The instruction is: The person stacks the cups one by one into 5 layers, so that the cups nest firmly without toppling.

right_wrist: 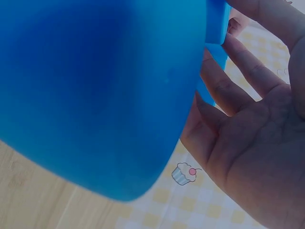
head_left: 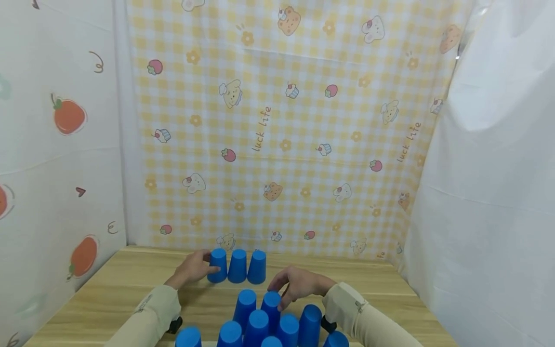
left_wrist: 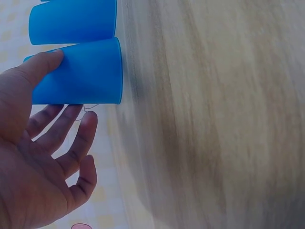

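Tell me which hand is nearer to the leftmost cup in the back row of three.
Left. The left hand touches the leftmost back-row cup; the right hand is off to its right, on a nearer cup.

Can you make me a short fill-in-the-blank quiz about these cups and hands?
1. The far row holds ___ upside-down blue cups.
2. The left hand touches the ___ cup of that row.
3. The right hand rests its fingers on a cup of the ___ group.
4. All cups stand on a ___ table.

Missing words: three; leftmost; near; wooden
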The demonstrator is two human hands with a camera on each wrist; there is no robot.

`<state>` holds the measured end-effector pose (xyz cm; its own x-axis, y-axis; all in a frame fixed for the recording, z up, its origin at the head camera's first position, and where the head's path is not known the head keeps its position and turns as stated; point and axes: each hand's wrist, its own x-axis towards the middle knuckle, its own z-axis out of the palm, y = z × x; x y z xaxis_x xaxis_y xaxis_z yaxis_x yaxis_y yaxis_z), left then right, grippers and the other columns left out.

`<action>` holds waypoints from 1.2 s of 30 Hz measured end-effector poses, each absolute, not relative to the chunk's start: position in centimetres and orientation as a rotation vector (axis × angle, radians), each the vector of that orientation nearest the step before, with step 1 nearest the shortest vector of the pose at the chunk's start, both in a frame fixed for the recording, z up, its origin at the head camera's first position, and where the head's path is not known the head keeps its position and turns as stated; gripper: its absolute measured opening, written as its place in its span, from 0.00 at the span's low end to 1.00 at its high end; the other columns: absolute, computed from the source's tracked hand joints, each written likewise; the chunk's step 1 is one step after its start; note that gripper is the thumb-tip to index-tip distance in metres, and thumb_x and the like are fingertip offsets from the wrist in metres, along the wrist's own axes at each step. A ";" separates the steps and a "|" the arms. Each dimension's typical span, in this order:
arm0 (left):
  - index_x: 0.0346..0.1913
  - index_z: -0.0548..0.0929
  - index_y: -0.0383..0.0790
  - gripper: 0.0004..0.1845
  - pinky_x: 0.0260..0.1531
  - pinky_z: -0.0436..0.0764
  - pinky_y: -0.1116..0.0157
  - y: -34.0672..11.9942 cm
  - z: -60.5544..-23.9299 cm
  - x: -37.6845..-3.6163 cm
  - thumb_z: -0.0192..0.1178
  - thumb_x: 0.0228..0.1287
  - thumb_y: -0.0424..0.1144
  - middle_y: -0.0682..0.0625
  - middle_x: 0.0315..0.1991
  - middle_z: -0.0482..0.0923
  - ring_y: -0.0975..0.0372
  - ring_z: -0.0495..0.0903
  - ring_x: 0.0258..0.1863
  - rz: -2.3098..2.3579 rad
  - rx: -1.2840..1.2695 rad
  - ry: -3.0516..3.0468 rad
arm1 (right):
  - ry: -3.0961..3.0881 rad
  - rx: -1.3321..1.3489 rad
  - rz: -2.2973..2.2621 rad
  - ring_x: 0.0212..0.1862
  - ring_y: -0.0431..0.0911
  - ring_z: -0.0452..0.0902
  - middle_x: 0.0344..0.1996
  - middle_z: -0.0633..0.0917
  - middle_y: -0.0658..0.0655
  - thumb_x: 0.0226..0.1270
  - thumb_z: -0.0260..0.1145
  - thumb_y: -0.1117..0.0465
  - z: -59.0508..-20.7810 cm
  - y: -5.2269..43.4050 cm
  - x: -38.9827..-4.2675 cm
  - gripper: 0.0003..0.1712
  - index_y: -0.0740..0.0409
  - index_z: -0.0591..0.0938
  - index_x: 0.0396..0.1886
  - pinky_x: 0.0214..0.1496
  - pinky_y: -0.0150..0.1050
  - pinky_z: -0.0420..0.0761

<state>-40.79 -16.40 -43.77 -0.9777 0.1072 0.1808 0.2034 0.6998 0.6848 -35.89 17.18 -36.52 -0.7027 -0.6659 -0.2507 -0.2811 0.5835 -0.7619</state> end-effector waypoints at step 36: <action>0.70 0.60 0.26 0.44 0.48 0.69 0.29 -16.4 -43.7 -37.8 0.71 0.58 0.41 0.20 0.67 0.46 0.26 0.63 0.59 -1.198 -0.127 -2.694 | 2.335 -0.850 -0.953 0.48 0.48 0.82 0.43 0.87 0.49 0.57 0.75 0.67 -36.7 17.8 -36.1 0.18 0.53 0.85 0.48 0.40 0.49 0.85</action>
<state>-37.85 -16.42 -43.72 -0.9782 0.0009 0.2076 0.1547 0.6697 0.7263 -36.09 17.76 -36.73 -0.6945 -0.6941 -0.1896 -0.3633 0.5658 -0.7402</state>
